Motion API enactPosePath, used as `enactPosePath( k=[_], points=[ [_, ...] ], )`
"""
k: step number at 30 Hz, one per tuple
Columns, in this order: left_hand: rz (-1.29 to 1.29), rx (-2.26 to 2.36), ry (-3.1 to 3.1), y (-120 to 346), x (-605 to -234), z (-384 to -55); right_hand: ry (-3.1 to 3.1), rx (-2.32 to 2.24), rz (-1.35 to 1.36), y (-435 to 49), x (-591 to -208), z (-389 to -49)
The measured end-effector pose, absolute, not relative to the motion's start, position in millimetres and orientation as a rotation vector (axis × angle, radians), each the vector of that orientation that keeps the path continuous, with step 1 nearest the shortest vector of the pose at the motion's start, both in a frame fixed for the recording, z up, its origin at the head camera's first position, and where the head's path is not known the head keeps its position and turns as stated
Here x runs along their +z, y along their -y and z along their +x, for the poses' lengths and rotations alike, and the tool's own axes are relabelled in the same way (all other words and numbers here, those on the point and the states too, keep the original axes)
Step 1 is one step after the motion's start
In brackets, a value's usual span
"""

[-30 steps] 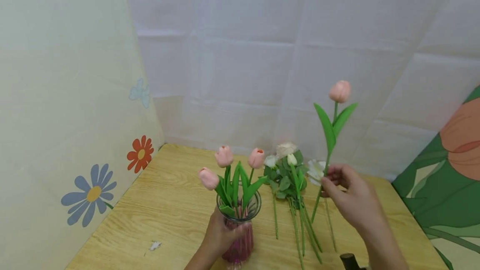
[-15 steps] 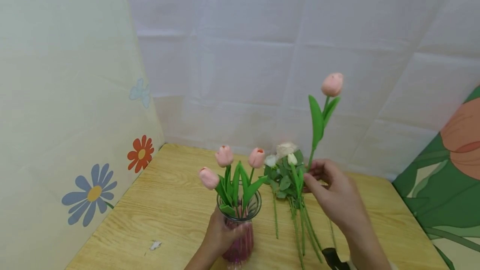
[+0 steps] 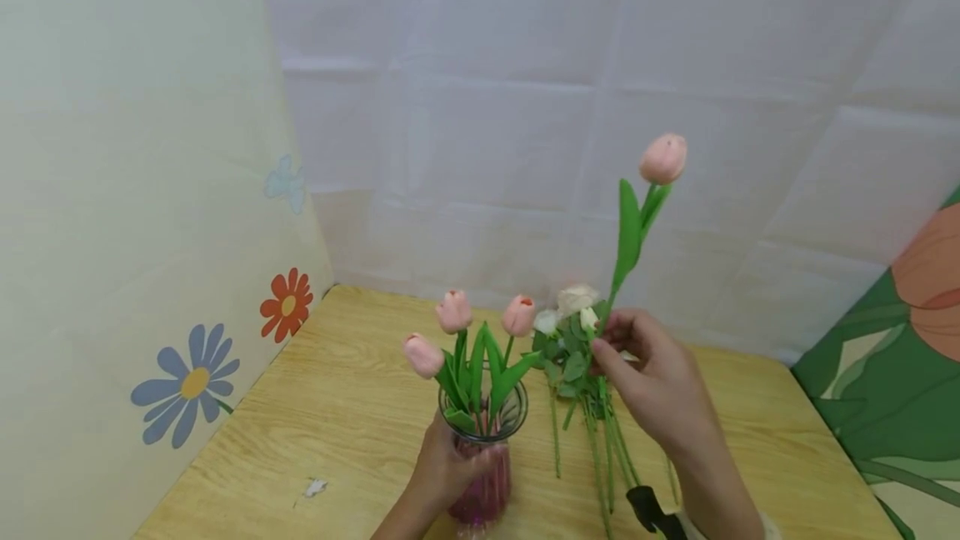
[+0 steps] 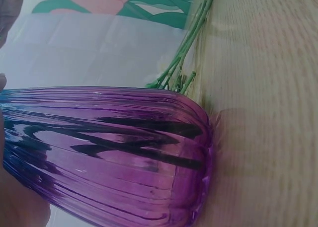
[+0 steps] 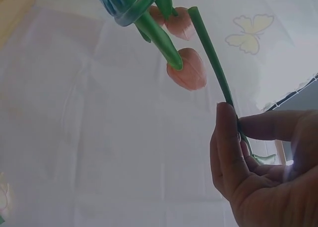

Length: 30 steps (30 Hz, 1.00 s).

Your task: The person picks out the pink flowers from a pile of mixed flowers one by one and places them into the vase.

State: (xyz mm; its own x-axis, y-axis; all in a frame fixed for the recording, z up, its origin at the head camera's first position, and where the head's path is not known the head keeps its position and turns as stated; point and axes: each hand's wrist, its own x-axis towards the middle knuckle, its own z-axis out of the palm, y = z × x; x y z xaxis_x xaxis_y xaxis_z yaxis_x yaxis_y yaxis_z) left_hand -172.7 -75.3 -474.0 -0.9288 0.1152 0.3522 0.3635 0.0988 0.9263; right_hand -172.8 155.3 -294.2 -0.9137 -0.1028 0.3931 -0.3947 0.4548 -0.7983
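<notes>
A ribbed glass vase [image 3: 480, 482], purple in the left wrist view, stands on the table with three pink tulips [image 3: 454, 312] in it. My left hand [image 3: 442, 465] grips its side, thumb across the front. To the right, my right hand [image 3: 652, 373] pinches the green stem of another pink tulip [image 3: 663, 158] between thumb and fingers. That tulip is raised, its head up and leaning slightly right. In the right wrist view the stem's cut end [image 5: 194, 12] points toward the vase's rim [image 5: 130, 13], apart from it.
White flowers [image 3: 577, 300] with green leaves lie on the wooden table [image 3: 360, 407] behind the right hand, their stems [image 3: 600, 457] toward me. A small white scrap [image 3: 315, 487] lies at left. Fabric sheets with printed flowers stand around the table.
My right hand has moved left, bringing the held tulip closer to the vase and slightly higher. The left hand still grips the vase.
</notes>
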Motion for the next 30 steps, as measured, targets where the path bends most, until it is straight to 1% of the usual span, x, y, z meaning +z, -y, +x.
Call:
enactPosePath(
  k=[14,30],
  points=[
    [-0.494,-1.908,2.177,77,-473,-173,2.347,1.533,0.531,-131,-287,-172],
    [-0.485,-1.941,2.171,75,-476,-173,2.318,1.559,0.593,-111,-293,-174]
  ],
)
